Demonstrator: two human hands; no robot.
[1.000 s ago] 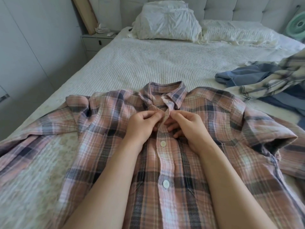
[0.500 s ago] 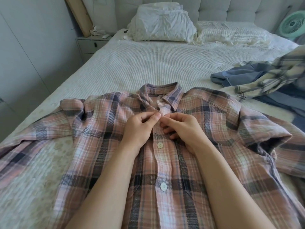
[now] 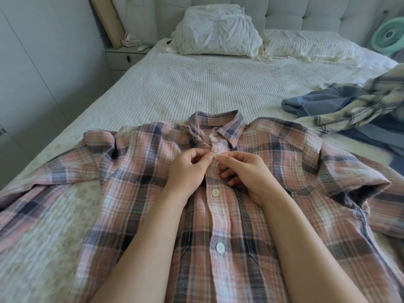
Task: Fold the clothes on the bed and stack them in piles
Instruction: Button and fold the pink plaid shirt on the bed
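Observation:
A pink and navy plaid shirt (image 3: 131, 176) lies face up on the bed (image 3: 196, 88), collar away from me and sleeves spread to both sides. My left hand (image 3: 188, 171) pinches the shirt's front placket just below the collar. My right hand (image 3: 244, 169) pinches a white button at the same spot, fingertips almost meeting the left hand's. Two lower buttons down the front are fastened. A heap of unfolded clothes (image 3: 349, 106), blue cloth under a pale plaid piece, lies at the right edge of the bed.
A white pillow (image 3: 218, 29) and a striped pillow (image 3: 306, 43) lie against the padded headboard. A nightstand (image 3: 122, 59) stands left of the bed beside white cupboard doors. A green fan (image 3: 389, 35) sits at the far right.
The white button now shows between my fingertips. Both hands stay at the placket below the collar, and the view has shifted slightly.

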